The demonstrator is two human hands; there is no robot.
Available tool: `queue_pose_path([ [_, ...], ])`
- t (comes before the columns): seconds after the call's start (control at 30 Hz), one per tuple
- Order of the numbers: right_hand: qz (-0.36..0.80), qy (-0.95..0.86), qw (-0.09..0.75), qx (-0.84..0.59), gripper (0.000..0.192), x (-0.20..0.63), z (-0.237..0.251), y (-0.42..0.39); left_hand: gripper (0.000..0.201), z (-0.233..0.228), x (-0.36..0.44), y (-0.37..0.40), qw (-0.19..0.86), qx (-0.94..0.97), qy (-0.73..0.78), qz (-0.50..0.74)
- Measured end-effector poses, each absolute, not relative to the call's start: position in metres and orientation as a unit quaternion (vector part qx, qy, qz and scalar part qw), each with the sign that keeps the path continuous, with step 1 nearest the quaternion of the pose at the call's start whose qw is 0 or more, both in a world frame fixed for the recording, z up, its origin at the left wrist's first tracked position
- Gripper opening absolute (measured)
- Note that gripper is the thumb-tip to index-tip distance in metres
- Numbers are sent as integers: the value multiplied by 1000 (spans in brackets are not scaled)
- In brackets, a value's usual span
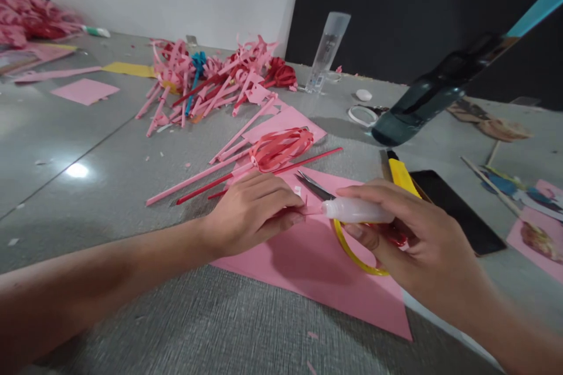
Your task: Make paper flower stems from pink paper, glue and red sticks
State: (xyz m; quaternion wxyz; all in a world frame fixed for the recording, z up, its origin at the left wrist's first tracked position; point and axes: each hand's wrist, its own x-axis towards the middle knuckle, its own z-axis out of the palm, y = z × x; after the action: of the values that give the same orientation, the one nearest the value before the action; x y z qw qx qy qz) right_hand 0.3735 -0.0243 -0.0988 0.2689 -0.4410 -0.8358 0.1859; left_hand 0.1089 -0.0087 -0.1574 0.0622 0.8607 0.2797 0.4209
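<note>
While a heap of finished pink and red rolled-paper flowers lies far back on the grey table, another piece is mid-gluing. The right hand grips a small white glue bottle, nozzle sideways; the left hand pinches a thin pink paper strip above the pink paper sheet.

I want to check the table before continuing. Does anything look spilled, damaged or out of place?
Nothing looks spilled or broken. Small paper scraps lie scattered on the grey table. The scissors with yellow handles lie on the pink paper sheet, partly under the right hand, which holds a small white glue bottle.
</note>
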Motion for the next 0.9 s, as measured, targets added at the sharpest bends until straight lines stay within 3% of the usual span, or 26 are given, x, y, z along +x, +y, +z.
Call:
queue_pose_path([
  [0.6,174,-847,248,-437,33,379,-96,-22,11,-159,109,-8,67,869,277,404],
  [0.9,222,-830,246,-448,29,378,-95,-23,13,-159,109,-8,72,870,282,398],
])
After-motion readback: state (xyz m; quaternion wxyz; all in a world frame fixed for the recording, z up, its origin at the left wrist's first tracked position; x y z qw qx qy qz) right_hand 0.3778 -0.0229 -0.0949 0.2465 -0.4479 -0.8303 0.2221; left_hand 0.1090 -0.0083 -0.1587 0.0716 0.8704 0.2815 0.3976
